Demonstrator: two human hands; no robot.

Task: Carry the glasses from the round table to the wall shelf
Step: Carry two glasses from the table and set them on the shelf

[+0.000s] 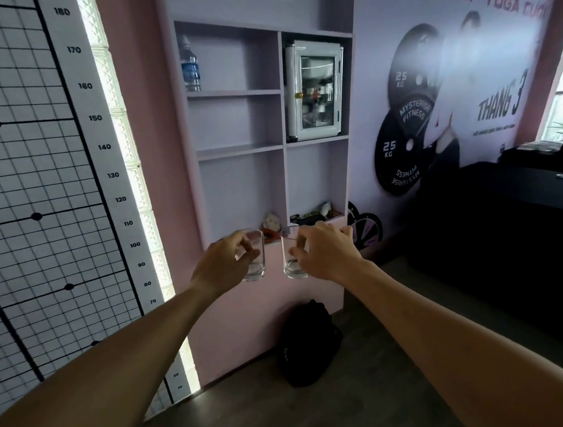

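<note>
- Your two bare forearms reach forward from the bottom corners, their elbows cut off by the frame edge.
- Your left hand [221, 264] has its fingers [247, 251] wrapped round a clear left glass [255, 260], gripping it from the side; the hand hides much of the glass's near wall.
- Your right hand [328, 253] has its fingers [299, 254] closed on the right glass [291, 259] in the same way, hiding its right side.
- Both glasses are upright, held in the air side by side but apart, in front of the wall shelf's [239, 150] lowest ledge.
- A black bag [308, 343] sits on the floor below, dark and short on detail.
- Small items on the lowest ledge are partly hidden behind your hands and hard to identify.
- Higher up stand a water bottle [189, 65] and a white glass-fronted cabinet [316, 87], its contents blurred.
</note>
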